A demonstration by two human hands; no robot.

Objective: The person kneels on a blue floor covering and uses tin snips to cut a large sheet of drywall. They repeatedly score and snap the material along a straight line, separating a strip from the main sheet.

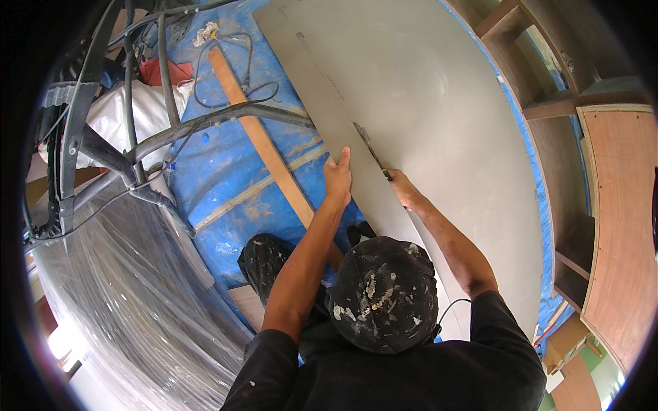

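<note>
My left hand [338, 178] is closed on the left edge of a narrow strip of grey board [373, 198], thumb on top and fingers under the edge. In my right hand [406, 190] is a slim dark handsaw [370, 152] with a black and yellow handle; its narrow blade points away from me along the board. The large grey board [459, 123] spreads to the right of the saw. A slit runs from the saw back toward me, between strip and board, and a faint line of marks continues ahead of the blade. A paint-spotted black cap [384, 294] hides the near end.
Left of the board, a blue sheet [219, 198] covers the surface, with a long wooden batten [264, 147] on it. Bent dark metal tubes [219, 118] reach to the board's left edge. Clear plastic sheeting [137, 294] hangs at near left. Wooden shelving [541, 113] lines the right.
</note>
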